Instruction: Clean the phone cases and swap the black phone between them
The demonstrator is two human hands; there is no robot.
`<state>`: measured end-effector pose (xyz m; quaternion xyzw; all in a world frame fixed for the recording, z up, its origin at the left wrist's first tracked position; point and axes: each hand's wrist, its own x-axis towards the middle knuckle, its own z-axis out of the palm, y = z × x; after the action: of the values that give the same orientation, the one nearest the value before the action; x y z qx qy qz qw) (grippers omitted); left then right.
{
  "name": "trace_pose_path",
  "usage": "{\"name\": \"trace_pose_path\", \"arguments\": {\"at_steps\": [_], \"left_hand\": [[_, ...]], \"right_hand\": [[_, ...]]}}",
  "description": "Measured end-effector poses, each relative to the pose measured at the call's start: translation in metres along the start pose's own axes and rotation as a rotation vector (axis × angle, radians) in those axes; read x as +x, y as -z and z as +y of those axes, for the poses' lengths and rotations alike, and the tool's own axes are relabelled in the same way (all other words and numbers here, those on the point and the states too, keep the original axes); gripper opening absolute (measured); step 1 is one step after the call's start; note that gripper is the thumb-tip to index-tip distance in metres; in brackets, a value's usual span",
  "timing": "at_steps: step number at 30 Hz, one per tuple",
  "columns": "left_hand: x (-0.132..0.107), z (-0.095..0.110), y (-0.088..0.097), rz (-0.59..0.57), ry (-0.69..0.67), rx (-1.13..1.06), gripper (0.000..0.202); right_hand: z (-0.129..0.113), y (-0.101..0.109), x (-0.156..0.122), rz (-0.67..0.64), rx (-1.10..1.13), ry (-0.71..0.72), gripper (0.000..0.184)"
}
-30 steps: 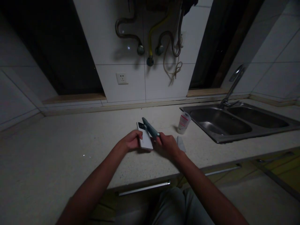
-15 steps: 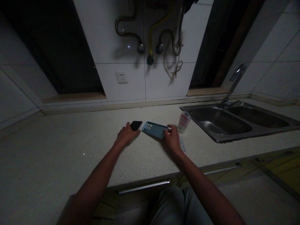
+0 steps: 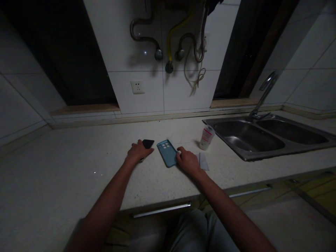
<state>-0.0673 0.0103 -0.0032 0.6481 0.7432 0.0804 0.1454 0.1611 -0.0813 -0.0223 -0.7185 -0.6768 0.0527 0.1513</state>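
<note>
Head view: blue case (image 3: 167,154) lies against fingers (image 3: 180,153) of right hand (image 3: 187,161).

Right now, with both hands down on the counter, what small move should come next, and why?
Probably lift the right hand off the blue phone case: it lies flat on the counter, apart from the dark phone under the left hand.

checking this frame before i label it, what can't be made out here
Head view: the dark phone is mostly under the left hand; only its far end shows.
The white slip is partly covered by the right hand, which touches the blue case; grip unclear.
The bottle label is too small and dim to read.
The pipes are cut off by the top edge.
</note>
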Motion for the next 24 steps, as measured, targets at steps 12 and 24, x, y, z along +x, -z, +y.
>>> {"name": "trace_pose_path", "arguments": {"at_steps": [12, 24], "left_hand": [[-0.013, 0.007, 0.001, 0.037, -0.070, 0.152, 0.071], [-0.017, 0.010, 0.003, 0.060, -0.072, 0.232, 0.062]], "right_hand": [[-0.003, -0.004, -0.002, -0.041, -0.152, 0.089, 0.036], [-0.004, -0.001, -0.004, -0.041, -0.129, 0.075, 0.035]]}}
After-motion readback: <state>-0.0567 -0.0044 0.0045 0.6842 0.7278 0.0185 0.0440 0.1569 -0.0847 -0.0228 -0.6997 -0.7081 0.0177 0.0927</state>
